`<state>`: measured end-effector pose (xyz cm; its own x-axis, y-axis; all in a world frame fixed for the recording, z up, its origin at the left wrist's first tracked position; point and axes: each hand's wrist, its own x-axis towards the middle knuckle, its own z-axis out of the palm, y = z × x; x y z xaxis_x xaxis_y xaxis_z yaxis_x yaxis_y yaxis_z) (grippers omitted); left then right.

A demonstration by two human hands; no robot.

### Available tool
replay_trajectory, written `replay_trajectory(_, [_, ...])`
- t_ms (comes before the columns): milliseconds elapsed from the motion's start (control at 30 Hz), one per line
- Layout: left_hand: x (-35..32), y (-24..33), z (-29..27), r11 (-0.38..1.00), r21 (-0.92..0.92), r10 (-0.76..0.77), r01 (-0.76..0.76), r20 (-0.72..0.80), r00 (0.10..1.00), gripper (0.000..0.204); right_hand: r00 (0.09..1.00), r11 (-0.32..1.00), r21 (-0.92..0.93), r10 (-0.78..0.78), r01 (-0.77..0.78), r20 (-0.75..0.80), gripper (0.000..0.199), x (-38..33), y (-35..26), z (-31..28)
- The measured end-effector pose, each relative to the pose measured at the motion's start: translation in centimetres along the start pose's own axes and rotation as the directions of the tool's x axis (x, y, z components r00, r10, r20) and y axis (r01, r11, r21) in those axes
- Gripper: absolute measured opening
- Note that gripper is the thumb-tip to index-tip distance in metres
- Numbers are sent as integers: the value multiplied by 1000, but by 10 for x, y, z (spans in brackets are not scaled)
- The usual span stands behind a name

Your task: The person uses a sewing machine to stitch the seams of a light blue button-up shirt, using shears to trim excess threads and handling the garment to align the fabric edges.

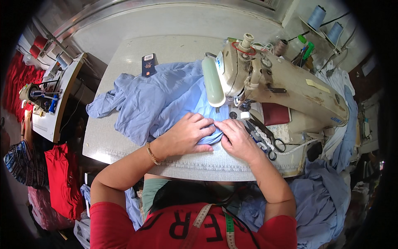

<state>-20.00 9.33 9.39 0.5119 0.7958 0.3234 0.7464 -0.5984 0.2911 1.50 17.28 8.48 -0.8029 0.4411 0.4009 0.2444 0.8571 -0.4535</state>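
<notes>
A light blue cloth garment lies bunched across the sewing table, one edge under the sewing machine. At the front of the needle area, my left hand is closed on the cloth, its fingers curled over a fold. My right hand pinches the same cloth just beside it, the fingertips of both hands nearly touching. A lit pale green lamp hangs over the cloth by the machine head. What lies under my fingers is hidden.
Black-handled scissors lie right of my right hand, near a white cord. A dark card tag sits behind the garment. Thread cones stand at back right. At far left, another person's arm reaches a second machine.
</notes>
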Motion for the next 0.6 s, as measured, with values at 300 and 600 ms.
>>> replay_trajectory(300, [10, -14, 1, 990, -119, -76, 71, -35, 997, 61, 998, 997, -67, -34, 38, 48, 36, 1, 3, -6])
replay_trajectory(600, [9, -13, 13, 997, -49, -69, 66, -72, 995, 62, 995, 995, -100, 9, 2, 103, 36, 2, 5, -9])
